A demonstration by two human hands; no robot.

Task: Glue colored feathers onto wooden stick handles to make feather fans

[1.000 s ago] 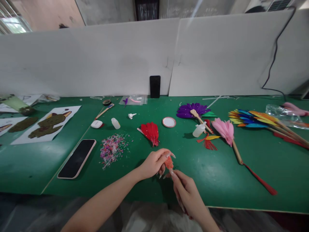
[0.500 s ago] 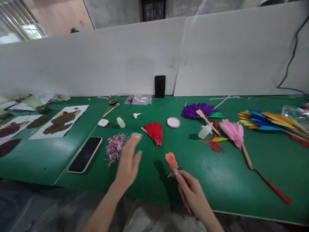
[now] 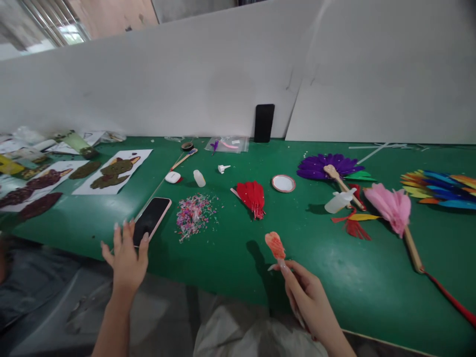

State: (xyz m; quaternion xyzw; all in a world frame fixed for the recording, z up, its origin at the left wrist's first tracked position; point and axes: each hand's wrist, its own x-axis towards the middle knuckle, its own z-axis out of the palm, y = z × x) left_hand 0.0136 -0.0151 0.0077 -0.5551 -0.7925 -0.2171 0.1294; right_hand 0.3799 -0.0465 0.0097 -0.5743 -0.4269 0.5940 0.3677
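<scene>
My left hand (image 3: 128,258) rests with spread fingers at the near end of a phone (image 3: 153,216) in a pale case, fingertips on or over its edge. My right hand (image 3: 307,292) pinches a small handle with a flat, wavy-edged, orange-red end (image 3: 275,245), holding it tilted above the table. The handle's lower part is hidden in my palm. Beyond it lie a bundle of red feathers (image 3: 252,197) and a white round lid (image 3: 283,183) with a red rim. A pile of colourful confetti-like bits (image 3: 194,214) is between the phone and the feathers.
Feather fans lie to the right: purple (image 3: 316,167), pink (image 3: 388,206) and multicoloured (image 3: 442,186). A glue bottle (image 3: 338,201) stands by the purple one. A small white bottle (image 3: 199,178) and a nozzle cap (image 3: 223,169) sit further back. A dark phone (image 3: 264,123) leans against the white board.
My left hand has moved left from beside the confetti pile to the phone, fingers spreading. My right hand still holds the orange-red-ended handle. The view has turned left.
</scene>
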